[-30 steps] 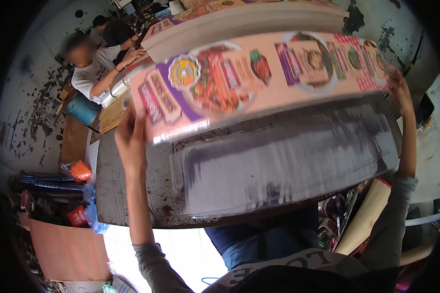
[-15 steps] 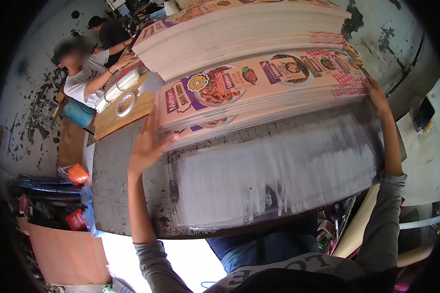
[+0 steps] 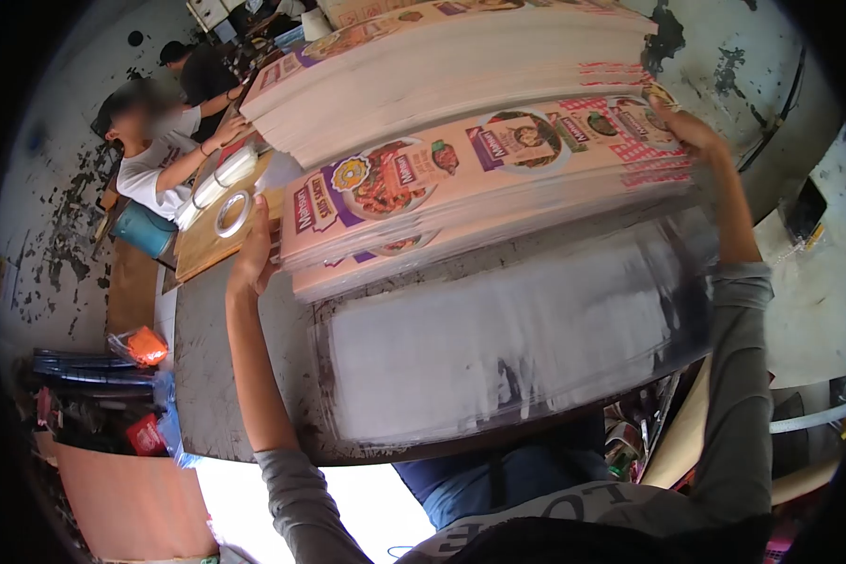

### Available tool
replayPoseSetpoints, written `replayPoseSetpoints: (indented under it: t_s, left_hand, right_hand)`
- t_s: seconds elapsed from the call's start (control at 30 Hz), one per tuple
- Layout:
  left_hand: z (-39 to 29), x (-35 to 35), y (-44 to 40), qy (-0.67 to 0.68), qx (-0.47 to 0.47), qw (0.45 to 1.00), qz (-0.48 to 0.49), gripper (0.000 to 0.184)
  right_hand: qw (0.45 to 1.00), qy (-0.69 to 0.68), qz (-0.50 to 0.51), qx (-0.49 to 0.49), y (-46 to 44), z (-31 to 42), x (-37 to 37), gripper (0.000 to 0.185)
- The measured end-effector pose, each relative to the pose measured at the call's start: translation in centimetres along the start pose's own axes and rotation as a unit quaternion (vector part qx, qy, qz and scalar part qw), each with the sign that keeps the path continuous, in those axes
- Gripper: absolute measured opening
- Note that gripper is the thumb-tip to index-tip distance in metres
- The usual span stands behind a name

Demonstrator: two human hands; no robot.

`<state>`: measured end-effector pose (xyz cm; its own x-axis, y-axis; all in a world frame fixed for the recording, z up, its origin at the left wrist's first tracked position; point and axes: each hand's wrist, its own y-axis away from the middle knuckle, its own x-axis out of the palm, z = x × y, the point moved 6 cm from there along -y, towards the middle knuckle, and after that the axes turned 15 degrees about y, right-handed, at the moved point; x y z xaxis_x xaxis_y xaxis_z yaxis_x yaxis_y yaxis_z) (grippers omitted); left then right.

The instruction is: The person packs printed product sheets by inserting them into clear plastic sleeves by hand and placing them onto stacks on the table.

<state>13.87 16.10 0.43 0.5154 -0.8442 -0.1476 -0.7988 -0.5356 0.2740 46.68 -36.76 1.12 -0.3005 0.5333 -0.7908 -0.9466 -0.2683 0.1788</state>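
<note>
A stack of long printed sheets (image 3: 451, 179), with food pictures on a pink-orange ground, lies across the table between my hands. At its left end my left hand (image 3: 254, 249) is closed against the short edge, thumb upward. My right hand (image 3: 691, 132) grips the far right corner, fingers bent over the end. Beneath the upper sheets, a lower part of the pile (image 3: 348, 273) sticks out toward me, out of line with them. Nearer my body, a long whitish smeared patch (image 3: 498, 348) covers the table surface.
A taller stack of similar sheets (image 3: 442, 85) stands just behind. To the left, a tape roll (image 3: 234, 213) rests on a wooden board (image 3: 197, 246). A person in a white shirt (image 3: 155, 169) works beyond it, with another person (image 3: 202, 70) farther back. The dark table (image 3: 226, 376) ends near my waist.
My left hand has gone from spread fingers to closing on the stack's left end. The upper sheets have shifted left relative to the lower part, and my right hand has moved left with them.
</note>
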Motion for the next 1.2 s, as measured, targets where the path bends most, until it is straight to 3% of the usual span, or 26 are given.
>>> replayPoseSetpoints:
  t_s: [0.03,0.07,0.17,0.27,0.3,0.37,0.4,0.43,0.57,0.67,0.73,0.77,0.83,0.9,0.97,1.03,1.13,1.2]
  left_hand:
    - [0.3,-0.1,-0.6,0.032,0.003,0.999,-0.027,0.09]
    - [1.0,0.0,-1.5,0.031,0.007,0.999,-0.022,0.09]
    - [1.8,0.3,-2.5,0.193,0.02,0.981,-0.003,0.071]
    - [1.3,1.8,-1.8,0.256,0.005,0.967,0.004,0.061]
    - [0.9,2.1,-1.1,0.292,-0.025,0.955,0.039,0.046]
    - [0.8,2.3,-1.2,0.298,0.027,0.954,0.035,0.042]
    - [0.8,2.3,-1.1,0.303,0.07,0.95,0.03,0.038]
    - [0.8,2.3,-0.6,0.343,0.043,0.938,0.026,0.029]
    - [0.9,1.7,-0.7,0.402,0.069,0.913,0.017,0.032]
    - [0.0,1.3,-0.6,0.4,0.142,0.903,0.063,0.042]
    - [-1.8,0.1,0.6,0.386,0.279,0.877,0.068,0.049]
    - [-1.6,-0.5,0.0,0.387,0.298,0.865,0.111,0.055]
    - [-1.0,-1.1,-0.2,0.375,0.32,0.86,0.132,0.059]
    - [-1.1,-1.3,0.2,0.359,0.323,0.863,0.148,0.063]
    - [-1.6,-0.6,1.6,0.313,0.309,0.881,0.174,0.08]
    - [-1.0,-0.9,1.6,0.299,0.293,0.892,0.171,0.082]
    - [-1.6,0.6,2.5,0.285,0.319,0.887,0.173,0.087]
    - [-2.1,0.9,2.9,0.296,0.372,0.874,0.104,0.086]
  right_hand:
    - [0.996,0.051,-0.046,0.054,-1.3,-1.5,-0.5,0.092]
    - [0.996,0.049,-0.052,0.057,-0.8,-1.5,-0.8,0.092]
    - [0.997,0.056,-0.049,0.021,0.9,0.4,0.1,0.092]
    - [0.993,-0.037,-0.109,-0.04,1.2,1.6,1.1,0.092]
    - [0.992,-0.058,-0.107,-0.034,0.9,1.5,1.1,0.088]
    - [0.99,-0.079,-0.111,-0.031,0.1,0.9,0.7,0.083]
    - [0.981,-0.185,-0.044,-0.034,-0.3,0.0,1.5,0.076]
    - [0.957,-0.288,0.025,-0.036,-0.5,-0.6,2.3,0.069]
    - [0.941,-0.337,0.025,-0.025,-0.8,-2.6,2.7,0.055]
    - [0.917,-0.39,-0.032,-0.073,-0.3,-2.9,1.4,0.05]
    - [0.856,-0.473,-0.108,-0.178,-0.2,-2.4,0.0,0.045]
    - [0.857,-0.472,-0.105,-0.179,-0.8,-3.4,-0.7,0.045]
    - [0.879,-0.38,-0.024,-0.288,-1.1,-3.7,-1.3,0.044]
    - [0.897,-0.346,-0.037,-0.274,0.0,-4.1,-1.2,0.046]
    - [0.913,-0.314,-0.046,-0.255,1.2,-4.1,-1.3,0.048]
    - [0.872,-0.396,-0.024,-0.285,1.5,-3.9,-1.2,0.051]
    - [0.855,-0.437,-0.002,-0.28,1.2,-4.4,-0.9,0.05]
    - [0.857,-0.435,-0.024,-0.274,0.5,-5.0,-0.5,0.045]
